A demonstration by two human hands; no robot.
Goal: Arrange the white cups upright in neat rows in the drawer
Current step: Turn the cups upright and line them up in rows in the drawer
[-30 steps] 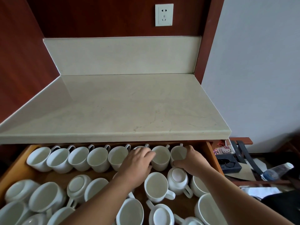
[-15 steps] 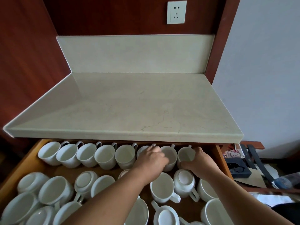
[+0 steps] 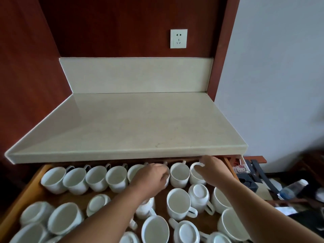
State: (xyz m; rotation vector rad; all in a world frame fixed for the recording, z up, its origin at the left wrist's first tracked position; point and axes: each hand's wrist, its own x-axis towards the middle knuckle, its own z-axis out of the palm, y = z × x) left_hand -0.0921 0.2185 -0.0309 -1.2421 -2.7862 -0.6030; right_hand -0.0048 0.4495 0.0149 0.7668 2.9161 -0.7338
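An open wooden drawer holds many white cups. A back row of upright cups runs under the counter edge. My left hand is closed over one cup in that row, which it mostly hides. My right hand grips the rim of the rightmost back-row cup. An upright cup stands between the two hands. In front, loose cups lie mixed: some upright, some upside down.
A cream stone counter overhangs the drawer's back row, with a wall socket above. To the right, past the drawer side, lie a plastic bottle, a dark case and a small pink-printed card.
The camera has tilted up and shifted. Both hands have stayed at the back row; my right hand has moved up onto the rightmost cup's rim.
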